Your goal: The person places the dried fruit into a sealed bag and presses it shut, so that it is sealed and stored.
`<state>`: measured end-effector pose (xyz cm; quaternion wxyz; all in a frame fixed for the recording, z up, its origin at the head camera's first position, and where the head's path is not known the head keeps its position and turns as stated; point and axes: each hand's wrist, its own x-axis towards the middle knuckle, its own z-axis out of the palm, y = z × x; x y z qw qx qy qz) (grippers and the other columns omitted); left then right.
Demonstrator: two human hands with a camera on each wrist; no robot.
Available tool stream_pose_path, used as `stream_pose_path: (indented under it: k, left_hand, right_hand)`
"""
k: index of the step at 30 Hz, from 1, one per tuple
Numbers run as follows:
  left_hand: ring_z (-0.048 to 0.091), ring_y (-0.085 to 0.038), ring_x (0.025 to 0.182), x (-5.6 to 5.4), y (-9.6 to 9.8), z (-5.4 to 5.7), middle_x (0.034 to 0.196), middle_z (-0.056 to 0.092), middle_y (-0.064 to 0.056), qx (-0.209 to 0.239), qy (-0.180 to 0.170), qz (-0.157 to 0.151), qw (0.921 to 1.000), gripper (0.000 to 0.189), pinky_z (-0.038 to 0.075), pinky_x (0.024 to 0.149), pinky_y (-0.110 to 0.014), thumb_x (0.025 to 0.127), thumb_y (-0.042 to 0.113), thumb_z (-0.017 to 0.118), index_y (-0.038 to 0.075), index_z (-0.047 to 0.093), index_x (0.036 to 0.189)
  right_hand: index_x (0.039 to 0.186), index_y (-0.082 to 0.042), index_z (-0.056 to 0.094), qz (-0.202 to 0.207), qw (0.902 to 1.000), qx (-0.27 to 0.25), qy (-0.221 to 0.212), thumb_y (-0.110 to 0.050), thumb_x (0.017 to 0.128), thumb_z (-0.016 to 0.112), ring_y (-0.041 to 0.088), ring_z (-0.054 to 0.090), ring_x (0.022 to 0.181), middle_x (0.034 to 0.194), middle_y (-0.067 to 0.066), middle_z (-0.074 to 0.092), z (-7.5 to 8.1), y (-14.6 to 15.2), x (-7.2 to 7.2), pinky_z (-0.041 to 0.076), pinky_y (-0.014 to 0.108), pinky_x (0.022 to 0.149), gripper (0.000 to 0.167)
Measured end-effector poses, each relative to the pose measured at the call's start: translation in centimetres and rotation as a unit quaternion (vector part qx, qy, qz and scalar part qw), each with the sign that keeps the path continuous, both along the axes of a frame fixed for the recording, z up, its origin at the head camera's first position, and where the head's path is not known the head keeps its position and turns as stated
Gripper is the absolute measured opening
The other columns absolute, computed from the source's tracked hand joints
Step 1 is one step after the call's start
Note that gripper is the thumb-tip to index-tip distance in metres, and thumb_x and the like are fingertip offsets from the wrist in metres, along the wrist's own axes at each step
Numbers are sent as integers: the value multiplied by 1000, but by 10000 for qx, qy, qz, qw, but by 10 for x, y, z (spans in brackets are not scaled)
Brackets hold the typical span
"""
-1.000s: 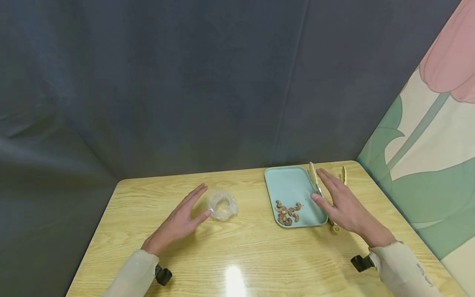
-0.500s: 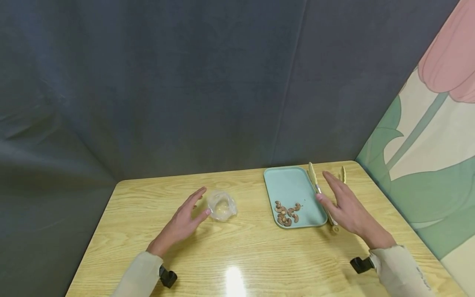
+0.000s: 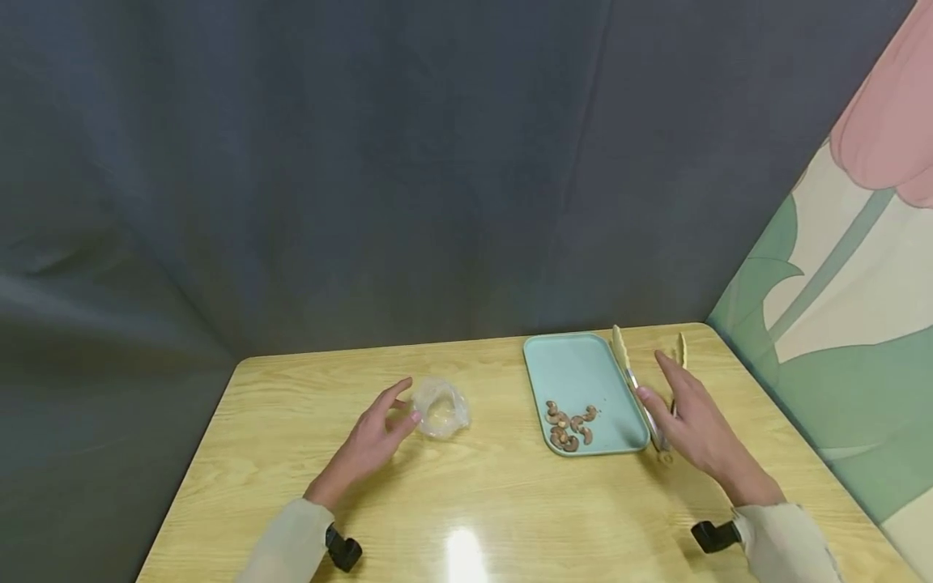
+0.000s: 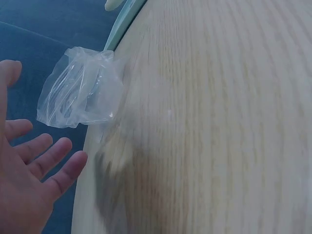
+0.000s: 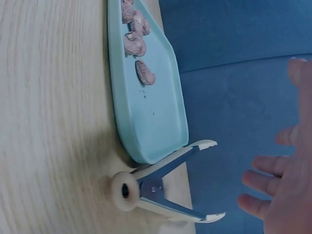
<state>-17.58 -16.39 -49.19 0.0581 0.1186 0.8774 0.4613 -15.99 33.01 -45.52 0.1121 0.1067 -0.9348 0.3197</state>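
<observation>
Your left hand point(image 3: 372, 440) is wide, fingers loosely spread, just beside the plastic bag point(image 3: 441, 409) on the counter point(image 3: 525, 502) | tray point(image 3: 574, 368) holds cashews point(image 3: 572, 425) at its near left | tongs point(image 5: 155, 187) lie spread just right of the tray | your right hand point(image 3: 696, 427), also wide, hovers near the tongs

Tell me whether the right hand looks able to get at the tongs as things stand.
Likely yes: the right hand is empty and near the tongs, with nothing visible blocking it. The tray sits alongside one arm of the tongs, but the other arm looks free.
</observation>
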Motion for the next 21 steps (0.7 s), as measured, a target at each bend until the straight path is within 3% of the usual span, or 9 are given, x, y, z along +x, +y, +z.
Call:
stream_pose_path:
  k: [5, 7, 12, 15, 18, 21]
  left_hand:
    - [61, -16, 95, -2, 2, -6, 142, 60, -9, 126, -54, 109, 9998, 67, 50, 68, -28, 109, 43, 61, 21, 37, 167]
    - [58, -13, 88, -2, 3, -9, 146, 59, -8, 158, -63, 134, 9998, 67, 49, 62, -26, 109, 42, 62, 19, 37, 166]
    - [58, -11, 81, 3, 3, -13, 164, 49, -5, 193, -206, 201, 9994, 67, 50, 61, -26, 109, 44, 61, 18, 38, 166]
    - [58, -12, 80, 4, 3, -14, 164, 49, -5, 184, -239, 196, 9994, 67, 50, 61, -27, 109, 47, 59, 19, 37, 166]
    - [57, -12, 78, 2, 4, -13, 161, 51, -4, 190, -204, 195, 9994, 67, 50, 62, -27, 109, 48, 58, 21, 36, 167]
    - [56, -11, 72, 1, 5, -11, 144, 61, -6, 191, -219, 202, 9994, 68, 49, 60, -28, 109, 49, 58, 22, 36, 167]
  right_hand:
    - [167, 5, 21, -427, 9989, 185, 57, -37, 111, 54, 68, 36, 143, 161, 44, 34, -11, 3, -2, 32, 81, 110, 77]
    - [166, 8, 22, -618, 9976, 302, 99, -38, 111, 55, 69, 39, 139, 156, 47, 38, -15, 3, -4, 34, 81, 107, 80]
    - [160, 16, 28, -949, 9939, 462, 310, -37, 107, 63, 71, 46, 129, 146, 51, 45, -27, 5, -3, 40, 79, 102, 83]
    - [157, 18, 31, -1046, 9922, 482, 473, -35, 104, 66, 71, 50, 124, 141, 51, 49, -31, 7, -3, 42, 78, 99, 83]
    - [157, 18, 32, -1114, 9914, 498, 473, -35, 104, 67, 71, 50, 122, 141, 51, 49, -32, 9, -4, 42, 78, 98, 83]
    - [156, 19, 32, -1142, 9914, 522, 356, -37, 104, 66, 70, 49, 123, 142, 51, 48, -33, 11, -5, 41, 78, 98, 83]
